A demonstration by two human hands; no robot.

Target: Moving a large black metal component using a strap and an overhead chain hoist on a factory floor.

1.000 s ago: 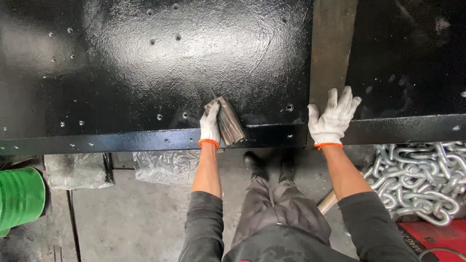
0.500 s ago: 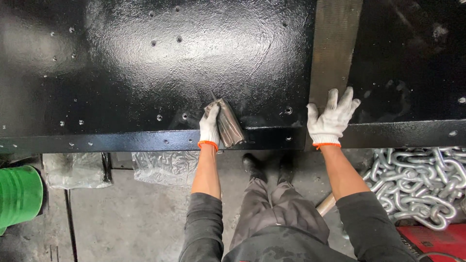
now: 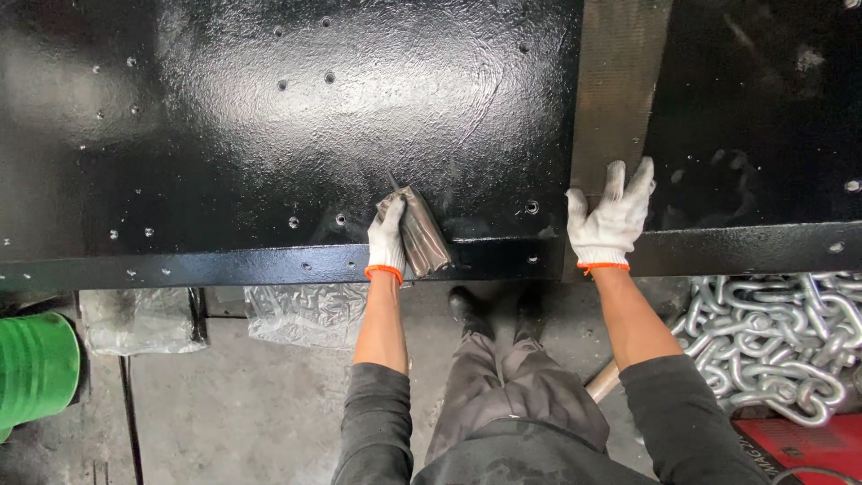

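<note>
Black, wet-looking paint covers the wide steel plate [image 3: 269, 135], whose glossy face is dotted with small round holes and ends in a folded front lip. The left hand [image 3: 388, 235], in a white knit glove with an orange cuff, is clenched around a wide flat paintbrush with a dull metal ferrule [image 3: 420, 232]; the brush lies just to the right of those fingers, its bristle end pressed on the plate just above the lip and its body slanting down toward the edge. The right hand [image 3: 609, 217], in a matching glove, grips nothing: its fingers are spread and laid flat, the fingertips on the bare brown vertical strip [image 3: 620, 90] that parts the painted plate from a second black panel [image 3: 763, 117], the palm on the lip. The 2 hands are well apart, with 2 holes between them. Below the right wrist lies a heap of heavy silver chain [image 3: 772, 341], next to a red object. Left of the left forearm, crumpled clear plastic sheeting [image 3: 301, 314] sits on the concrete floor [image 3: 224, 413], and a green drum [image 3: 36, 368] stands at the far left edge.
</note>
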